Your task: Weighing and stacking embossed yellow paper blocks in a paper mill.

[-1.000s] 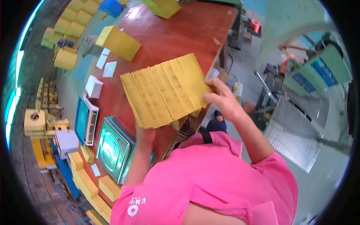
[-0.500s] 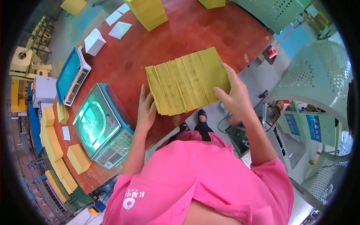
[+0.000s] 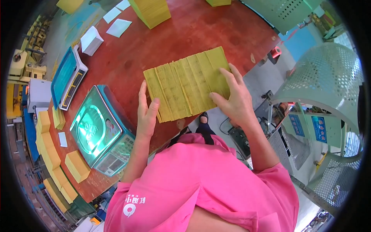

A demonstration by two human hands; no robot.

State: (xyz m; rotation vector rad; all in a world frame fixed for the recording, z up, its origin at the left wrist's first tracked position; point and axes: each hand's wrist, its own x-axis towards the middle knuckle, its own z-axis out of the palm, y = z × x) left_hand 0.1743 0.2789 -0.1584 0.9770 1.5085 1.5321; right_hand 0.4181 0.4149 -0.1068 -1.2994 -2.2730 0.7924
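Observation:
A thick stack of yellow paper (image 3: pixel 185 85), made of several bundles set side by side, is between my two hands at the table's near edge. My left hand (image 3: pixel 147 116) grips its left end, with the thumb by the near left corner and the fingers along the side. Around the right end is my right hand (image 3: pixel 236 96), its thumb and fingers over the top bundle. The undersides of the stack and some fingertips are hidden. To the left of my left hand stands a digital scale (image 3: pixel 102 129) with a shiny metal pan.
The red table (image 3: pixel 123 62) carries a second scale (image 3: pixel 69 79), white paper (image 3: pixel 119 28), a white block (image 3: pixel 91 40) and a tall yellow paper stack (image 3: pixel 152 13). More yellow blocks (image 3: pixel 77 166) line the left edge. A perforated metal guard (image 3: pixel 328 73) stands at right.
The yellow stack has turned slightly and shifted a little left. My left hand has come up against its left end with the thumb over the corner; my right hand has moved left over its top.

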